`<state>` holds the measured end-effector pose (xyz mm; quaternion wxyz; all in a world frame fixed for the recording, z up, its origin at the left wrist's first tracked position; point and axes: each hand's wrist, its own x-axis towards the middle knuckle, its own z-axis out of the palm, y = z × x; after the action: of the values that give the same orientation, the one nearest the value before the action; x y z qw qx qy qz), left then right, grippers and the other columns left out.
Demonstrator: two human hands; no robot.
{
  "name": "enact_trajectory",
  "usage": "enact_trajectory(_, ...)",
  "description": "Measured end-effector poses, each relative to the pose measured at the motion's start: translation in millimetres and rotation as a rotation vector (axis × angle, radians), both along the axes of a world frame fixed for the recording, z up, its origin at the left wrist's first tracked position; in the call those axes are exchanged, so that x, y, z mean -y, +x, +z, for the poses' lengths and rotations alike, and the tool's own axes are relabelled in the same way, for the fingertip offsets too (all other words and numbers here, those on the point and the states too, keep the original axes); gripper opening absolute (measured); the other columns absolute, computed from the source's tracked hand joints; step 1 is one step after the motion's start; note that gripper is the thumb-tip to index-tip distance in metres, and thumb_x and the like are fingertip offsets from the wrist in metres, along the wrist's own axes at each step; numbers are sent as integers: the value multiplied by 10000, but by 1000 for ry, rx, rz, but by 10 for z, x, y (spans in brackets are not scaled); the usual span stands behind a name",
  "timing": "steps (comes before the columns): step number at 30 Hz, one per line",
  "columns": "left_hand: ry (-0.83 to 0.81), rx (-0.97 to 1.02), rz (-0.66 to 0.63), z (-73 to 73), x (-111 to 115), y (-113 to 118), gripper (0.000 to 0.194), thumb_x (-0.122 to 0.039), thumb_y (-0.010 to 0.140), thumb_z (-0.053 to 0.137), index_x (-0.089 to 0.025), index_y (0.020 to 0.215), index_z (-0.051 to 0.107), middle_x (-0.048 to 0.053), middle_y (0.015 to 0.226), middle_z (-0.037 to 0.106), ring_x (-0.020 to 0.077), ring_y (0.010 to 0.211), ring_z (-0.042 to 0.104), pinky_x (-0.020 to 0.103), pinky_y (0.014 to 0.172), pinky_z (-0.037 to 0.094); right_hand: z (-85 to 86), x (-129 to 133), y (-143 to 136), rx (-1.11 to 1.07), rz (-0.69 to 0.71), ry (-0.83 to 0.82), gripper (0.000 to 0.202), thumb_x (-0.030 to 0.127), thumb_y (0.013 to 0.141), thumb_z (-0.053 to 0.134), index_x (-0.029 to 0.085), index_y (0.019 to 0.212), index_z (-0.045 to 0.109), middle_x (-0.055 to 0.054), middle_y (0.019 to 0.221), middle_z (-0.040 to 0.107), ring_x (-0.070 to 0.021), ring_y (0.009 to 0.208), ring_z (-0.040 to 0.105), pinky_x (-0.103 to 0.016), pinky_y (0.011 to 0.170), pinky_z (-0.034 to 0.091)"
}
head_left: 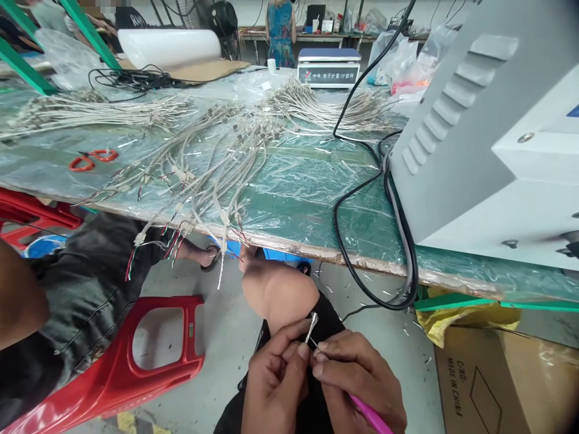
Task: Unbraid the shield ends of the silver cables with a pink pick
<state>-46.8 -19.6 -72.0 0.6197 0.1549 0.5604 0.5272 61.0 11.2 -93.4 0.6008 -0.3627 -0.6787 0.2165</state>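
Note:
Low in the view, my left hand [278, 377] pinches a short whitish cable end [312, 327] with a frayed, silvery tip, above my lap. My right hand [364, 374] is closed around a pink-handled tool [368, 415]. A thin metal point reaches from its fingers to the cable, close to my left thumb; the rest of the tool is hidden in the hand. Ahead on the table, a loose pile of white cables [217, 163] hangs partly over the front edge, with red, green, black and white wire ends showing.
More cable bundles lie behind on the green table [307, 205], with orange-handled scissors [93, 159] at left. A digital scale [329, 67] stands at the back. A grey machine [488, 157] and a looping black cord [339, 223] occupy the right. Beside me are a red stool [190, 361] and a seated person's leg.

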Motion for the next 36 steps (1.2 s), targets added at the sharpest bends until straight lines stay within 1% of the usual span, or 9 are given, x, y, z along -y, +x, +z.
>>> enact_trajectory(6, 8, -31, 35, 41, -3, 45, 564, -548, 717, 817, -133, 1094, 763, -27, 565, 511, 49, 481, 285, 183, 481, 208, -14, -2, 13, 64, -51, -8, 259, -41, 799, 626, 204, 806, 706, -24, 806, 643, -126, 661, 670, -249, 562, 564)
enact_trajectory(10, 8, -39, 42, 51, -7, 59, 527, -538, 735, 809, -139, 1077, 765, -63, 518, 427, 44, 466, 231, 176, 467, 192, -11, 8, 39, 47, -85, 3, 280, -65, 777, 638, 205, 811, 704, -26, 835, 658, -132, 682, 675, -265, 582, 566)
enact_trajectory(16, -9, -53, 55, 4, 11, 58, 585, -567, 709, 811, -126, 1089, 758, -24, 567, 499, 55, 473, 293, 191, 484, 211, -20, -7, 77, 92, -22, 1, 267, -56, 774, 634, 199, 822, 700, -31, 840, 656, -139, 685, 685, -271, 579, 560)
enact_trajectory(22, 10, -59, 61, 29, 10, 58, 537, -528, 728, 814, -120, 1073, 763, -56, 544, 404, 61, 481, 245, 203, 481, 174, -34, -16, 52, 101, -44, 15, 249, -46, 787, 629, 192, 810, 696, -25, 825, 645, -122, 671, 672, -247, 574, 560)
enact_trajectory(26, 25, -55, 36, 35, 9, 65, 571, -546, 744, 796, -115, 1116, 750, -65, 549, 376, 57, 484, 231, 202, 481, 155, -54, -36, 62, 132, -67, 30, 227, -28, 803, 638, 189, 804, 704, -30, 839, 636, -119, 682, 673, -231, 572, 564)
enact_trajectory(29, 34, -70, 32, 43, 6, 70, 572, -555, 748, 789, -113, 1108, 754, -77, 544, 332, 51, 472, 208, 206, 471, 140, -44, -35, 60, 148, -77, 13, 225, -25, 811, 645, 188, 816, 716, -35, 855, 646, -123, 696, 683, -234, 590, 574)
enact_trajectory(32, 40, -82, 48, 57, -1, 78, 554, -549, 749, 791, -107, 1081, 760, -84, 534, 316, 49, 465, 195, 207, 467, 139, -31, -35, 36, 130, -103, -32, 225, -17, 824, 640, 191, 772, 710, -26, 821, 642, -113, 667, 677, -210, 560, 571)
enact_trajectory(34, 48, -95, 64, 58, -1, 86, 527, -533, 750, 795, -108, 1060, 763, -76, 519, 360, 49, 456, 203, 211, 461, 144, -38, -55, 29, 110, -116, -72, 232, -7, 837, 633, 199, 765, 713, -23, 826, 637, -106, 662, 674, -190, 535, 566)
enact_trajectory(36, 68, -113, 75, 43, 8, 93, 499, -516, 759, 787, -115, 1055, 757, -28, 525, 500, 53, 441, 236, 223, 453, 143, -58, -96, 45, 79, -165, -105, 231, 9, 847, 636, 212, 778, 720, -25, 850, 636, -114, 699, 682, -194, 550, 571)
